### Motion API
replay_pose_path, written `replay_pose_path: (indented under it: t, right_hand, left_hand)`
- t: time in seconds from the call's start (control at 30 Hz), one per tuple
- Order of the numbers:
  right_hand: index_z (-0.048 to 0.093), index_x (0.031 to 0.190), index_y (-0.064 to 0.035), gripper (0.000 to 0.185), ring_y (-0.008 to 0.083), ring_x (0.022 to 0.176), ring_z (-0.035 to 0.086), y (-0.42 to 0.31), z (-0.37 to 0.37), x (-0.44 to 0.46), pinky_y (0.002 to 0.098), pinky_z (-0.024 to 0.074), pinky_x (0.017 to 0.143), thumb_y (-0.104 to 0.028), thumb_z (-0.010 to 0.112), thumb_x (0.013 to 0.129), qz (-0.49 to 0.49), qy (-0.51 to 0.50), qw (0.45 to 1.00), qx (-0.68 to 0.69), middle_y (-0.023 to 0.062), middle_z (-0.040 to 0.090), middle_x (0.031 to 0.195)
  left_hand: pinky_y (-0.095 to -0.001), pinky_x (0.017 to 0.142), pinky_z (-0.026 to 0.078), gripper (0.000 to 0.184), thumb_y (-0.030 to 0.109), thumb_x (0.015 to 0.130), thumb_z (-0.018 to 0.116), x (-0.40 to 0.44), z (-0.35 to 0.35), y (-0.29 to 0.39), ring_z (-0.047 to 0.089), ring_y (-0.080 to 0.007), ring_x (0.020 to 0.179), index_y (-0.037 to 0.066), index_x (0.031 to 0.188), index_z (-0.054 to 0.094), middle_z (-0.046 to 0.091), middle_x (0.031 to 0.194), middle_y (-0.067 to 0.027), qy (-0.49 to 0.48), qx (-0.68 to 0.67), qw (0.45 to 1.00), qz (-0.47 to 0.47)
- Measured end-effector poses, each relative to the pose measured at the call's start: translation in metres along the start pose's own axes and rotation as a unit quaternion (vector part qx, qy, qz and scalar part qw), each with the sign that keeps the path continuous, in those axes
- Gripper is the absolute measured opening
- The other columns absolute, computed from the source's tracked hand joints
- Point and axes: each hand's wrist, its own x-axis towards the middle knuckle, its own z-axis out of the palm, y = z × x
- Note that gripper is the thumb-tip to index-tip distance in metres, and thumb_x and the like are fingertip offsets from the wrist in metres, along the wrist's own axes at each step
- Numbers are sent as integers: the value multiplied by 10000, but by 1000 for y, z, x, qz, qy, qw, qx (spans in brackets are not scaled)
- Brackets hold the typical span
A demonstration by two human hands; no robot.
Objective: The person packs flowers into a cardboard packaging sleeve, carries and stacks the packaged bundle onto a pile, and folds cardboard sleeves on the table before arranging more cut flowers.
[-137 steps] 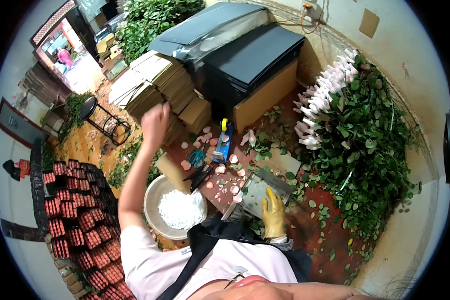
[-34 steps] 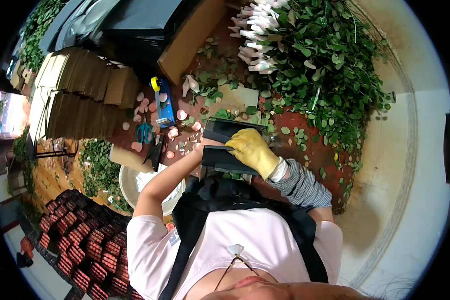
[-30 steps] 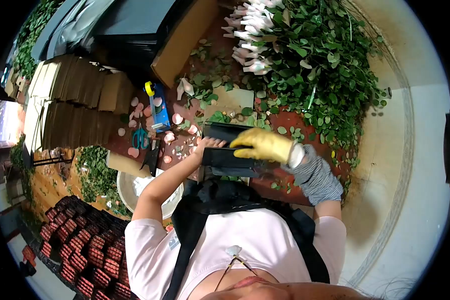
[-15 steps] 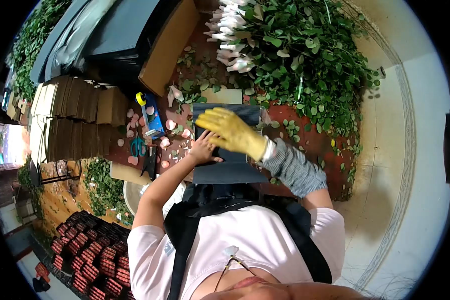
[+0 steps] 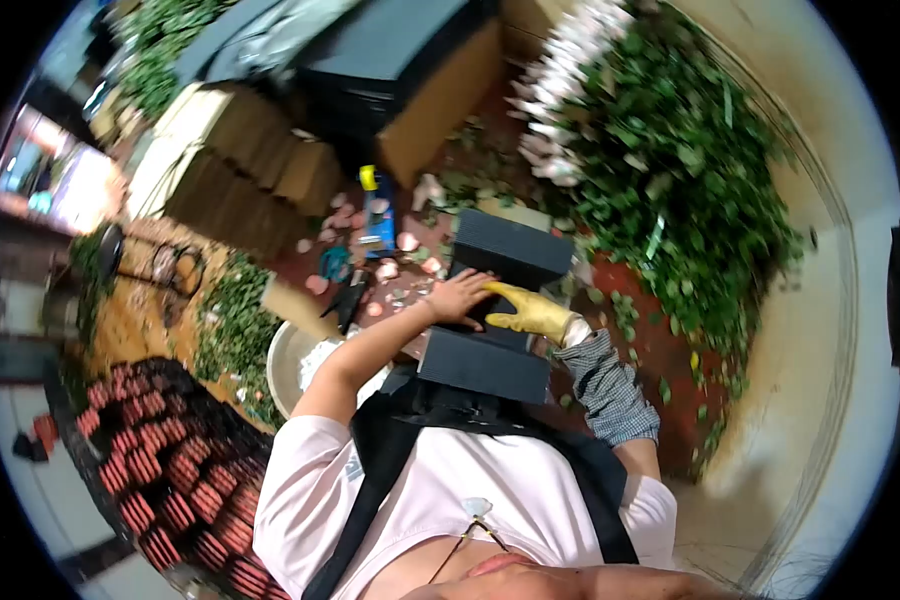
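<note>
Head view: we see the black corrugated sheet (image 5: 512,248) in front of the person's chest, one panel on the far side of the hands and another on the near side. The bare left hand (image 5: 458,298) lies on the part between these panels, fingers spread, palm down on the sheet. The gloved right hand (image 5: 530,314) reaches in over the sheet's right side, thumb parted from its fingers, whose tips come right up to the left fingertips; we cannot tell whether it presses on the sheet. Left of the sheet we find the blue tape dispenser (image 5: 378,232) and teal scissors (image 5: 335,262), and, level with its near panel, the pale tub (image 5: 281,372). Beyond the sheet, to its right, lie leafy stems (image 5: 665,150).
</note>
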Motion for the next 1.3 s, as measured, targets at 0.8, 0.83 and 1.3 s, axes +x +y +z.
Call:
replay_pose_path:
  t: [0.8, 0.83, 1.3]
  right_hand:
    - [106, 1569, -87, 1109, 338, 1462, 219, 29, 45, 20, 498, 199, 1166, -515, 743, 769, 192, -26, 864, -465, 162, 194, 1609]
    - [106, 1569, -87, 1109, 338, 1462, 219, 29, 44, 21, 498, 199, 1166, -515, 743, 769, 192, -21, 865, -462, 162, 194, 1609]
    - [207, 1539, -49, 1064, 343, 1405, 325, 72, 58, 19, 499, 249, 1147, -349, 806, 713, 109, 72, 858, -496, 169, 329, 1545]
  left_hand:
    - [-361, 784, 523, 102, 116, 818, 617, -149, -181, -166, 628, -265, 937, 69, 904, 647, 610, 950, -93, 235, 364, 721, -540]
    - [-361, 784, 523, 102, 116, 818, 617, -150, -182, -167, 628, -265, 937, 69, 904, 647, 610, 950, -93, 235, 368, 722, -537]
    - [-271, 659, 500, 295, 224, 908, 652, -102, -124, 10, 578, -110, 730, -22, 1071, 634, 624, 840, -50, -19, -632, 617, -468]
